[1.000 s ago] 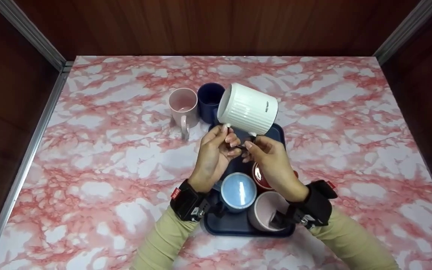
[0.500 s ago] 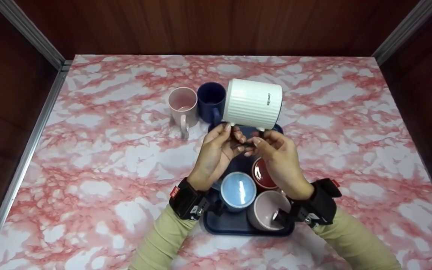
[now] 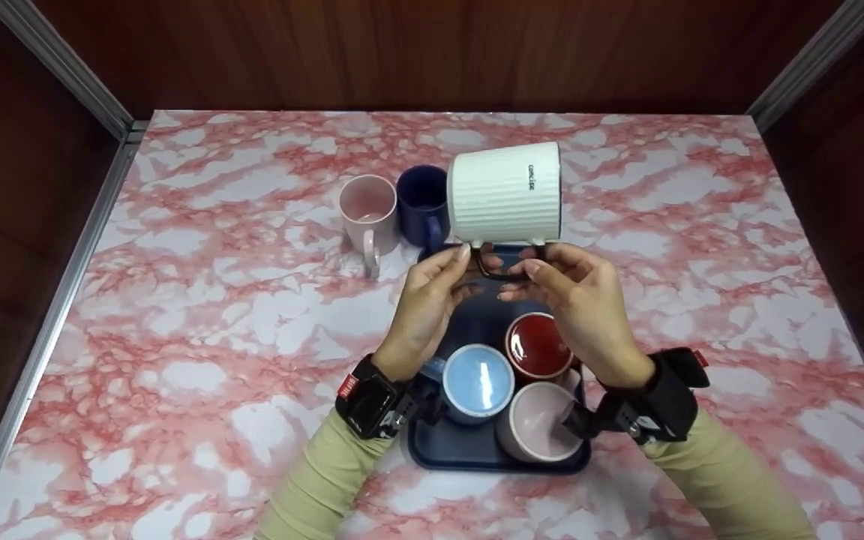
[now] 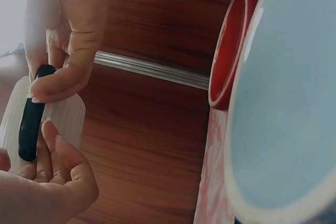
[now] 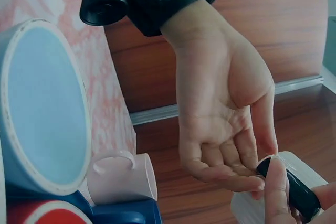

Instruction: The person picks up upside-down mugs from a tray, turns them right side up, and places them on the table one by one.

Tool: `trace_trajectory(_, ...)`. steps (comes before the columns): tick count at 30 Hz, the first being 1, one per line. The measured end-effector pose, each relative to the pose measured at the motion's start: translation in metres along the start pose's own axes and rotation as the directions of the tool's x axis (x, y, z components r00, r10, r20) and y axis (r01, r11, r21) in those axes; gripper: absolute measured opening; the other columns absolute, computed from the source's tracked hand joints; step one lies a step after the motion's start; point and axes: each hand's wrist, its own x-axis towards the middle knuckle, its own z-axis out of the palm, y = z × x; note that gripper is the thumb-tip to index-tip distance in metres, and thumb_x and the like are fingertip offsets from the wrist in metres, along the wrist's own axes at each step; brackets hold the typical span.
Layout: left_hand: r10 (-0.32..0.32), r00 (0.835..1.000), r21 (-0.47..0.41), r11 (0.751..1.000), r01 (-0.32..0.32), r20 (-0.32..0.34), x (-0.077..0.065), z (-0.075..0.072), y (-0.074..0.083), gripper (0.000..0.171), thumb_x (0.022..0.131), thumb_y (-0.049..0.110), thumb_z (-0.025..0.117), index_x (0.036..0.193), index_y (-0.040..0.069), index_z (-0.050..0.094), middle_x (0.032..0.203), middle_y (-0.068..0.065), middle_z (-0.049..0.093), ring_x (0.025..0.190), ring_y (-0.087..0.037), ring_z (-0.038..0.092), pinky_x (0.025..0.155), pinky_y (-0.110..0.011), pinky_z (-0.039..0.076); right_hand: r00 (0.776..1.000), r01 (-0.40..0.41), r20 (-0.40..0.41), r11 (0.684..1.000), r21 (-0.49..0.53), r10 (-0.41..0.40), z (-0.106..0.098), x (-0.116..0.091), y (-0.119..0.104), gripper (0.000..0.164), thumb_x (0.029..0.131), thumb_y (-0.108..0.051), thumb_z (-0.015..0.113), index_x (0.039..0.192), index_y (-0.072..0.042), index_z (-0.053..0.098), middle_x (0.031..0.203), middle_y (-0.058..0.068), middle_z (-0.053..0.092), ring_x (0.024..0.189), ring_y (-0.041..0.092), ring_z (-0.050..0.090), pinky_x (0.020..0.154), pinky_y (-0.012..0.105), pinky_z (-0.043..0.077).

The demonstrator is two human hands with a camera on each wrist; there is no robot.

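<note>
A white ribbed mug [image 3: 503, 195] with a dark handle is held in the air over the far end of the navy tray [image 3: 447, 448]. It lies on its side, base to the right, small dark lettering towards the base. My left hand [image 3: 423, 319] has thumb and fingertips at the handle's rim end. With thumb and fingers, my right hand [image 3: 593, 311] pinches the handle near the base. The dark handle [image 4: 31, 129] shows between both hands in the left wrist view. In the right wrist view the white mug [image 5: 249, 208] is partly hidden behind fingers.
On the tray's near half stand a light blue mug [image 3: 477, 381], a red mug [image 3: 538, 345] and a pale pink mug [image 3: 537, 424]. Beyond it on the marbled table [image 3: 214, 315], a pink mug [image 3: 368, 206] and a navy mug [image 3: 422, 202] stand upright. Wooden panels [image 3: 432, 56] enclose the table.
The white mug has turned so its opening faces away from view and has risen slightly away from me. My right hand has shifted right, uncovering more of the red mug and the dark handle.
</note>
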Motion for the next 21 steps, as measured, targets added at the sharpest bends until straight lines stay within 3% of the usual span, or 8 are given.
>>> trace_trajectory(5, 0.041, 0.999, 0.104, 0.994, -0.04, -0.009, 0.0, -0.003, 0.0, 0.028, 0.096, 0.008, 0.044, 0.109, -0.014, 0.055, 0.093, -0.01, 0.066, 0.088, -0.017, 0.06, 0.077, -0.03, 0.044, 1.0, -0.018, -0.002, 0.999, -0.031, 0.018, -0.001, 0.002, -0.005, 0.006, 0.087, 0.013, 0.048, 0.089, 0.011, 0.054, 0.082, 0.02, 0.059, 0.064, 0.028, 0.063, 0.067, 0.043, 0.052)
trace_trajectory(13, 0.098, 0.995, 0.187, 0.978, -0.091, -0.031, 0.0, -0.018, -0.001, 0.03, 0.095, 0.009, 0.045, 0.115, -0.011, 0.054, 0.104, -0.018, 0.063, 0.096, -0.028, 0.059, 0.077, -0.03, 0.044, 0.999, -0.033, -0.012, 0.997, -0.064, 0.032, -0.008, 0.012, -0.019, 0.007, 0.087, 0.012, 0.05, 0.092, 0.013, 0.054, 0.083, 0.019, 0.058, 0.065, 0.028, 0.063, 0.068, 0.043, 0.052)
trace_trajectory(21, 0.12, 0.988, 0.256, 0.962, -0.092, -0.097, -0.005, -0.037, -0.008, 0.027, 0.095, 0.012, 0.048, 0.11, -0.008, 0.057, 0.099, -0.011, 0.064, 0.097, -0.029, 0.058, 0.077, -0.03, 0.044, 0.999, -0.035, 0.005, 0.999, -0.032, 0.035, -0.023, 0.03, -0.032, 0.003, 0.084, 0.011, 0.057, 0.086, 0.011, 0.055, 0.079, 0.017, 0.059, 0.063, 0.027, 0.062, 0.064, 0.041, 0.053)
